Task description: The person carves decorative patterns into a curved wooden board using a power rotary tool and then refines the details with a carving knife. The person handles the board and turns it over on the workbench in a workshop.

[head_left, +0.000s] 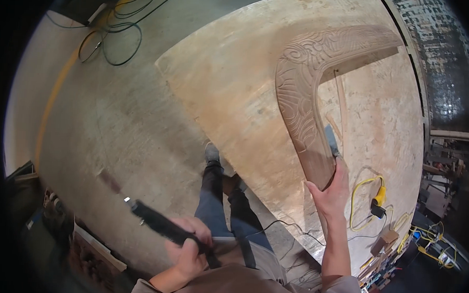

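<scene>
My left hand (pixel 191 246) is wrapped round the black body of a straight grinder (pixel 160 224), held in front of my waist and off to the left. The grinder's brownish head (pixel 109 182) points up and left over the floor, blurred. A brown wooden piece (pixel 299 92), bent like an elbow and carved with swirls, lies on the pale table. My right hand (pixel 331 192) grips its plain near end, thumb across the top and fingers along the right edge. Just beyond those fingertips is a flat grey blade (pixel 331 140); whether they touch it I cannot tell.
The plywood table (pixel 227 78) has a slanting left edge near my legs. Right of my hand lie a yellow cord with its plug (pixel 380 195) and a small wood block (pixel 384 242). A black cord (pixel 294 225) crosses the near edge. Coiled hoses (pixel 118 42) lie on the far-left floor.
</scene>
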The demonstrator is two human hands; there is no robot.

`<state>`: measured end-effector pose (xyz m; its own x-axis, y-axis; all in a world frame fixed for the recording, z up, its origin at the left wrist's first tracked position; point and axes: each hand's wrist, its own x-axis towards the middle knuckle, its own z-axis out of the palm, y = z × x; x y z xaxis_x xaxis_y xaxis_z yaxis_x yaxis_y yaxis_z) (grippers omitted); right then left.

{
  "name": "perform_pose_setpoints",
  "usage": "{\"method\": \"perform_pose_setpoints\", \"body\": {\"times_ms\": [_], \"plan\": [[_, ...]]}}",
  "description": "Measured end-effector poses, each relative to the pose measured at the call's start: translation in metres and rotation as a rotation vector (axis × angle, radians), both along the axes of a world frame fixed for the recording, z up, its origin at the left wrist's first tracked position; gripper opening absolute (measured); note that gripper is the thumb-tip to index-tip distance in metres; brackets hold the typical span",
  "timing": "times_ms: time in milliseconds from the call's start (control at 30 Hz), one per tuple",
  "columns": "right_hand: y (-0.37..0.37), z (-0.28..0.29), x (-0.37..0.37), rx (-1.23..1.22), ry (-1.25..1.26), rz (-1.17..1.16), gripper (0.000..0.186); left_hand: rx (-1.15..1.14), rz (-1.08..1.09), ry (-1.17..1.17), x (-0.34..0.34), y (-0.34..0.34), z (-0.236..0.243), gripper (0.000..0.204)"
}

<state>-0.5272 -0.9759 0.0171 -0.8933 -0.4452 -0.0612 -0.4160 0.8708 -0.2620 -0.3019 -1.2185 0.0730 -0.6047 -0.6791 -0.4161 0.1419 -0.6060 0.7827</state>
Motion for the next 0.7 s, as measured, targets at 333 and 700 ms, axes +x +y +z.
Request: {"method": "perform_pose_setpoints", "body": {"times_ms": [333, 700], "plan": [[0.024, 0.016, -0.009, -0.038, -0.333, -0.063, 0.091, -0.258, 0.106, 0.146, 0.040, 0.035, 0.019, 0.033], [0.040, -0.003, 0.012, 0.054, -0.132, -0.056, 0.085, -0.328, 0.039, 0.022, 0.096, 0.091, 0.027, 0.042]]}}
